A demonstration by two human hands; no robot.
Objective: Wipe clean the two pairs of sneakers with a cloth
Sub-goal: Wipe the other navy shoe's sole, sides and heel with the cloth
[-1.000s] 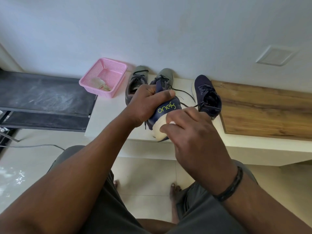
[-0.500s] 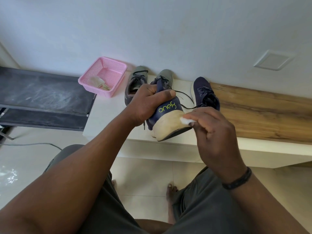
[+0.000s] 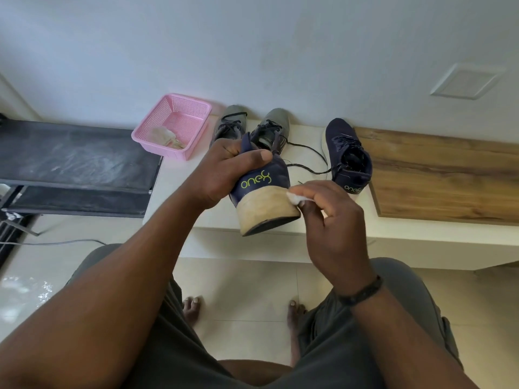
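One navy sneaker (image 3: 262,189) is up off the worktop (image 3: 179,189), the left hand (image 3: 224,169) gripping its collar; the right hand (image 3: 328,217), pinching the white cloth (image 3: 293,198), has slid from the heel's middle to its right edge; that grimy sole band looks barely cleaned, so wiping is early; its mate (image 3: 348,155) and the grey pair (image 3: 252,127) wait behind.

On the ledge (image 3: 179,189), a basket (image 3: 179,122) sits left of the sneaker pair (image 3: 250,126) by the wall, one sneaker (image 3: 348,153) right. The held sneaker (image 3: 264,197) hangs before the pair; something, perhaps cloth (image 3: 165,136), lies in the basket.
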